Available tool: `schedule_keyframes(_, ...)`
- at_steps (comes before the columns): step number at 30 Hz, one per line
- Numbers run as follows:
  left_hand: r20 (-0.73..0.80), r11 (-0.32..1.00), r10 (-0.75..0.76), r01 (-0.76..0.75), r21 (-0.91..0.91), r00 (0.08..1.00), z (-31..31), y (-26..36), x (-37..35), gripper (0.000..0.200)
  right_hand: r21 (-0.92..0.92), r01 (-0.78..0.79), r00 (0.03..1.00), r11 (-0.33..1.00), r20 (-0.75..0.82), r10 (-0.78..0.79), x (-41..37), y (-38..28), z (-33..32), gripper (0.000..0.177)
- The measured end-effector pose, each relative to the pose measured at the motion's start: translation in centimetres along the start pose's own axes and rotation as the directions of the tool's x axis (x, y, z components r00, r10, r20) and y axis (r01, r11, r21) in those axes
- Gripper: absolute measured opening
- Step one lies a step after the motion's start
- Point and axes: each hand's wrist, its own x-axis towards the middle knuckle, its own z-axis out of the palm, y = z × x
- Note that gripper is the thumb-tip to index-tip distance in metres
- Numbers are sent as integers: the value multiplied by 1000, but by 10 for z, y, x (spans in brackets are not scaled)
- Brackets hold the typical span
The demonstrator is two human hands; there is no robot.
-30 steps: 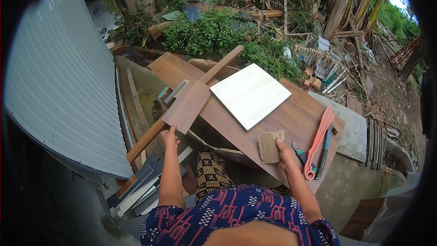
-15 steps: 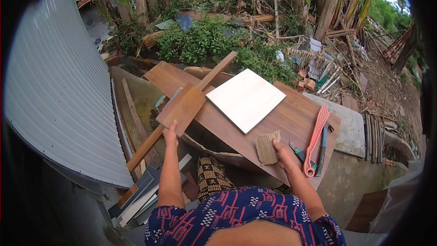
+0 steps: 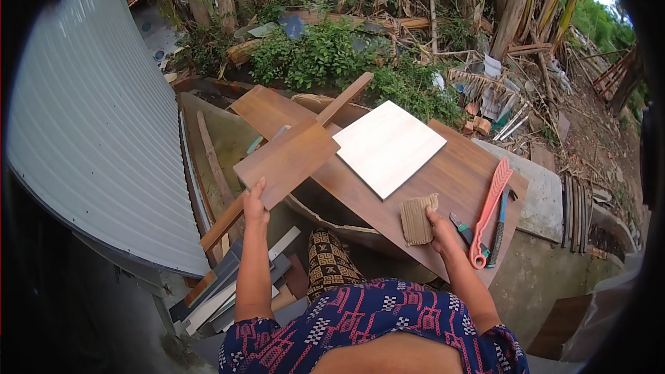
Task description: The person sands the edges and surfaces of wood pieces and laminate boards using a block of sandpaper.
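Note:
A short brown wooden board (image 3: 287, 159) is gripped at its near end by my left hand (image 3: 255, 202); it lies across a long narrow wooden strip (image 3: 344, 99). My right hand (image 3: 443, 230) pinches a piece of ribbed brown cardboard (image 3: 417, 220) by its right edge, above the large brown board (image 3: 471, 166). Between the hands and farther off, a white square panel (image 3: 391, 148) rests on that board. Right of my right hand are a cutter with a dark and green handle (image 3: 463, 229), a pink tool (image 3: 493, 211) and a blue-handled hammer (image 3: 499, 228).
Corrugated metal sheeting (image 3: 104, 125) rises at the left. Stacked offcuts (image 3: 220, 289) lie below my left hand. A concrete slab (image 3: 537, 197) is beyond the hammer. Green plants (image 3: 318, 59) and tree trunks stand behind the large board.
The short board in my left hand has come up and nearer, and covers more of the strip. The whole view has shifted slightly, moving the scene rightward. The cardboard stays in my right hand.

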Motion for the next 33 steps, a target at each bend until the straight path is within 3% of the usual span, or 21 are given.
schedule_keyframes(2,37,997,5,-2,-76,999,11,-10,-12,42,90,17,1000,996,-5,-17,2,-3,2,43)
schedule_keyframes(4,94,994,-31,40,-97,995,33,-15,-30,43,-281,138,971,950,-150,-185,3,-8,12,39)
schedule_keyframes(5,114,985,-76,92,-145,991,43,-20,-37,43,-417,290,930,861,-88,-356,-2,-15,30,36)
schedule_keyframes(6,139,971,-122,147,-190,983,52,-27,-44,42,-537,424,857,729,-24,-515,-7,-22,48,33)
schedule_keyframes(7,169,951,-167,204,-232,971,61,-34,-50,42,-562,644,701,519,163,-694,-23,-33,80,29)
schedule_keyframes(8,203,946,-183,228,-230,962,67,-44,-53,43,-621,712,608,328,312,-730,-28,-34,98,29)
schedule_keyframes(9,216,944,-187,236,-230,958,80,-49,-59,42,-644,755,512,124,460,-725,-33,-33,111,32)
schedule_keyframes(11,243,941,-187,244,-232,952,107,-52,-72,42,-628,742,437,-233,717,-543,-48,-29,138,46)
schedule_keyframes(13,326,922,-218,304,-241,920,119,-60,-75,41,-550,807,446,-217,808,-386,-51,-13,146,56)
schedule_keyframes(15,413,894,-253,374,-245,875,125,-60,-75,40,-589,789,477,-174,766,-432,-44,-9,140,58)
schedule_keyframes(17,345,916,-211,308,-256,915,139,-54,-86,40,-655,739,516,-159,702,-491,-32,-25,121,57)
schedule_keyframes(20,331,941,-190,268,-208,924,144,-43,-102,34,-828,560,562,-32,408,-719,16,-54,75,47)
schedule_keyframes(23,454,954,-192,274,-122,870,137,-59,-100,44,-879,467,573,97,217,-790,36,-63,56,46)
schedule_keyframes(26,532,971,-152,225,-76,833,148,-70,-104,40,-751,656,564,78,419,-712,0,-47,96,47)
schedule_keyframes(28,535,974,-151,218,-64,831,156,-72,-109,37,-535,842,450,64,633,-630,-28,-40,124,48)
schedule_keyframes(29,537,976,-149,212,-57,831,164,-70,-111,35,-509,861,410,9,683,-605,-37,-46,131,46)
schedule_keyframes(30,428,971,-121,197,-138,896,187,-48,-128,25,-478,877,368,-45,729,-577,-43,-54,136,45)
schedule_keyframes(31,483,992,-80,117,-46,872,183,-50,-126,25,-444,891,326,-97,772,-546,-45,-60,139,43)
schedule_keyframes(33,596,991,-23,-62,122,802,170,-55,-123,25,-503,858,334,-101,697,-634,-36,-79,129,39)
